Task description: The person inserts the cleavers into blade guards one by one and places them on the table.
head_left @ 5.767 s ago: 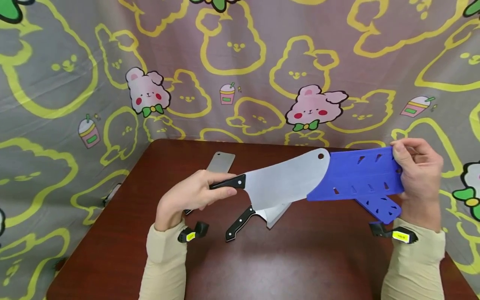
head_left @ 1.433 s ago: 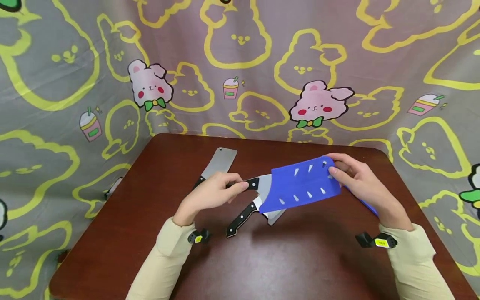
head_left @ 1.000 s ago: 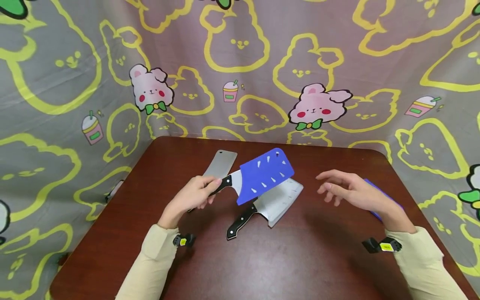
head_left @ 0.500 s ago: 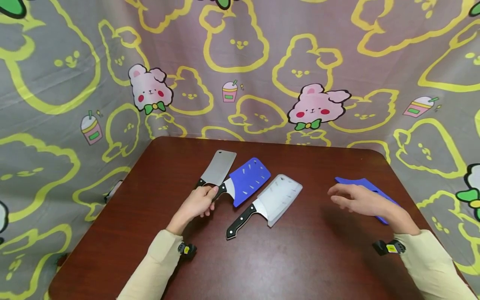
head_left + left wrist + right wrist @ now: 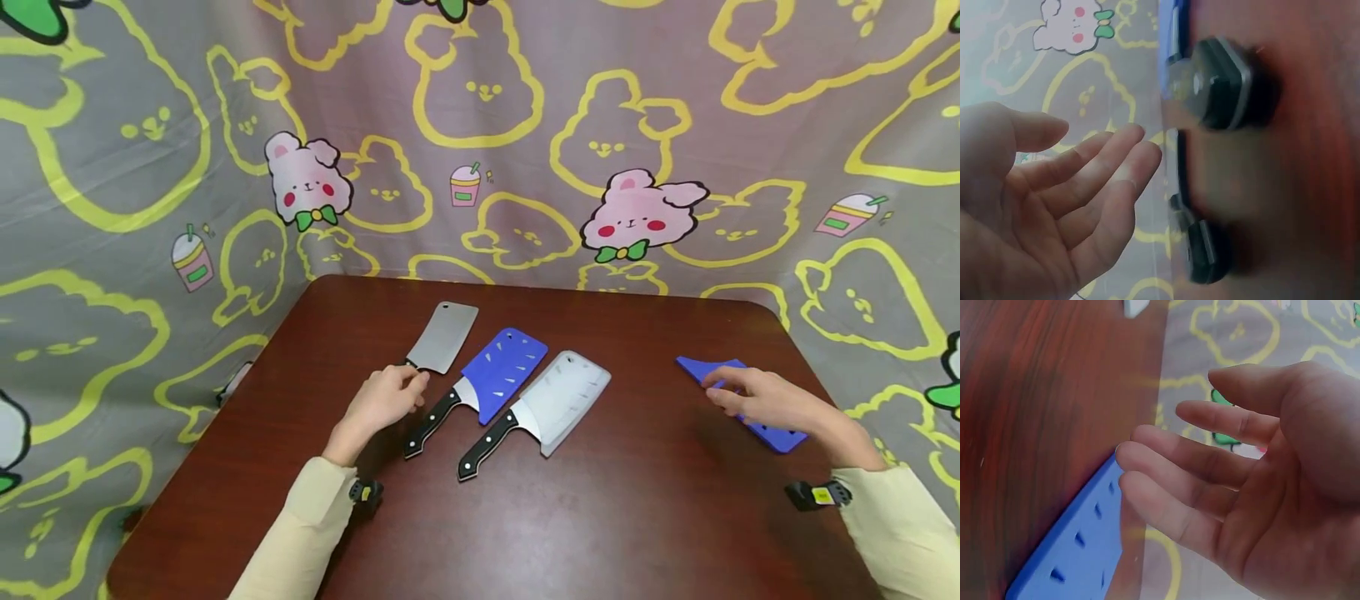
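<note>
Fingers of left hand empty, apart from thumb in head view; bare steel cleaver just beyond. Blue-sheathed black-handled cleaver, just let go, lies right of them on dark-red worktop; covering looks done. Left wrist view: fingers bent, short of blurred handles. Right wrist view: right hand empty, thumb apart; perforated blue sheath beside fingers, contact unclear.

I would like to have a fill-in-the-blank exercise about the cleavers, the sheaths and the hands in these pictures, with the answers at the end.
1. The cleavers on the table number ____.
2. The middle one's sheath is coloured ____.
3. The loose sheath lies nearest the ____ hand.
4. The left hand holds ____.

Missing words: three; blue; right; nothing.
</note>
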The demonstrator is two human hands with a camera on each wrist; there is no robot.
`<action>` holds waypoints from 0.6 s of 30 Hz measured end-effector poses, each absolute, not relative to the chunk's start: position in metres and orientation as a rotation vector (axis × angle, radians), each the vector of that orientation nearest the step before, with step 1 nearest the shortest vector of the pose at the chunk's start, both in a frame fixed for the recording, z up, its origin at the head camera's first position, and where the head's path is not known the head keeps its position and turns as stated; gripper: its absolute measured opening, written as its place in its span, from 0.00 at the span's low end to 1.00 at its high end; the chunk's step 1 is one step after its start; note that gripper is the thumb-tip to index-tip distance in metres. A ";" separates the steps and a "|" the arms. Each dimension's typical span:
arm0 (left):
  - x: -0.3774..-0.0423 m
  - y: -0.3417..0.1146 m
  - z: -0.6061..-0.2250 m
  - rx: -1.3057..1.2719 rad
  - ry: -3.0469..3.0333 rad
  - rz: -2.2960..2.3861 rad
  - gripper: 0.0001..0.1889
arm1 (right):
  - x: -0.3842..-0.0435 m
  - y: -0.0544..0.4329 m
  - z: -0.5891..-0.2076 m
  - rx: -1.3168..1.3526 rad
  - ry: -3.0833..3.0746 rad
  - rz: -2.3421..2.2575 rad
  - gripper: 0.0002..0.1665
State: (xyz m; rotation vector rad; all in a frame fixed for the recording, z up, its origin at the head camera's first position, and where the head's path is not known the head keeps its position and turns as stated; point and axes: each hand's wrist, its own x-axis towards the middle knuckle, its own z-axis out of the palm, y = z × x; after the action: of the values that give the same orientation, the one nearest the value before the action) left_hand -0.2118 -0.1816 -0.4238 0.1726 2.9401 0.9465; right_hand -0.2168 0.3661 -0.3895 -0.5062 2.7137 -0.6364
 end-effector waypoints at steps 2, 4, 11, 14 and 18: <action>-0.213 -0.185 -0.421 0.167 2.950 0.936 0.16 | -0.218 0.374 -0.393 -0.494 2.716 -0.619 0.25; -0.216 -0.189 -0.419 0.161 2.989 0.897 0.16 | -0.220 0.382 -0.396 -0.472 2.723 -0.593 0.25; -0.228 -0.207 -0.422 0.122 3.095 0.765 0.15 | -0.221 0.404 -0.404 -0.384 2.807 -0.425 0.25; -0.232 -0.214 -0.426 0.126 3.094 0.749 0.14 | -0.220 0.411 -0.407 -0.378 2.827 -0.393 0.26; -0.234 -0.220 -0.430 0.140 3.067 0.718 0.16 | -0.220 0.419 -0.414 -0.372 2.848 -0.381 0.29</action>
State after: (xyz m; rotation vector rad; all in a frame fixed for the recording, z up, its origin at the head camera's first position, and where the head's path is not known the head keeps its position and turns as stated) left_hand -0.2341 -0.2202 -0.4300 0.1397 3.0669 0.7178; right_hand -0.2199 0.4194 -0.4138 -0.3716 2.8482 -0.3807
